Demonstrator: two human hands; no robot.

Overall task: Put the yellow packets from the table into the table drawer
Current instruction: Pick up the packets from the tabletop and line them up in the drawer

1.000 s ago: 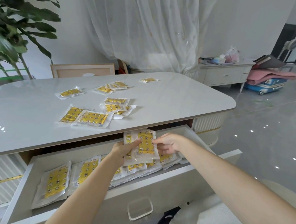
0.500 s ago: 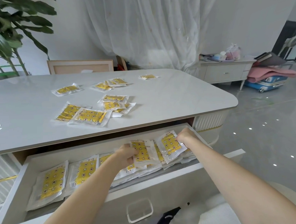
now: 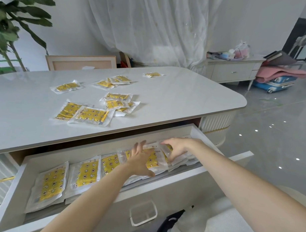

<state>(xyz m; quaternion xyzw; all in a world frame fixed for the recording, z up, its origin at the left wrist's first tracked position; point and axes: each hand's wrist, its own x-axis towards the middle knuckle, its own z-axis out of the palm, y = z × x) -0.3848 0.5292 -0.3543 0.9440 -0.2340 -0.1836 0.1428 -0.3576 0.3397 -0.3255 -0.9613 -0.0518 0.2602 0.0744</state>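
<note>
OPEN DRAWER, LOWER FRAME: The drawer (image 3: pixel 194 187) is shown pulled out, lined with a row of yellow packets (image 3: pixel 52 185). The left hand (image 3: pixel 141 161) is laid over the middle of the row, fingers spread wide. The right hand (image 3: pixel 177 149) is set on the packets at the row's right end, fingers bent; whether one is pinched cannot be told. The step in hand is judged to be settling packets into place. Next, both hands would need to be raised to the desk (image 3: pixel 183 101), where loose packets (image 3: pixel 91 116) are scattered, the farthest (image 3: pixel 152 74) at upper centre. Star and moon prints are seen; the small print cannot be read.
</note>
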